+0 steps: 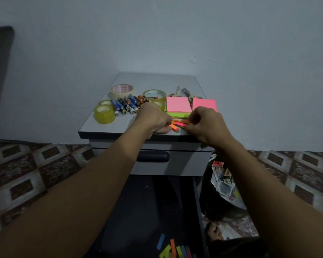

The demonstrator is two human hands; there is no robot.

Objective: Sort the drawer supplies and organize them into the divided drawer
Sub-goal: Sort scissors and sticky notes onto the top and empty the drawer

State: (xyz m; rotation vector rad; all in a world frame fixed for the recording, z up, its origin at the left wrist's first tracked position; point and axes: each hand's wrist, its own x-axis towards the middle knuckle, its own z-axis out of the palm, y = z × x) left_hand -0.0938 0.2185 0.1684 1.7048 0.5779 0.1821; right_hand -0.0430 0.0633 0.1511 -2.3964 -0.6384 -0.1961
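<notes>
- The grey cabinet (119, 127) stands against the wall, and all the supplies lie on its top.
- Its upper drawer (185, 164) is closed, with a dark handle (153, 156) on the front.
- My left hand (153, 118) rests at the front edge of the top. Its fingers are curled in and pinch the left end of a bundle of neon sticky strips (177, 125).
- My right hand (205, 123) is curled too, with its fingertips narrowed on the right end of the same bundle.
- Two pink sticky-note pads (178, 104) lie side by side just behind my hands. The left one sits on a green pad.
- A masking tape roll (121, 90) lies at the back left, and a clear tape roll (154, 95) sits to its right.
- Yellowish tape rolls (103, 113) are stacked at the left edge.
- A heap of batteries (128, 105) lies between the tape rolls and touches them.
- Scissors (179, 91) lie behind the pink pads, partly hidden.
- Loose coloured strips (172, 249) lie on the dark surface below, near me.
</notes>
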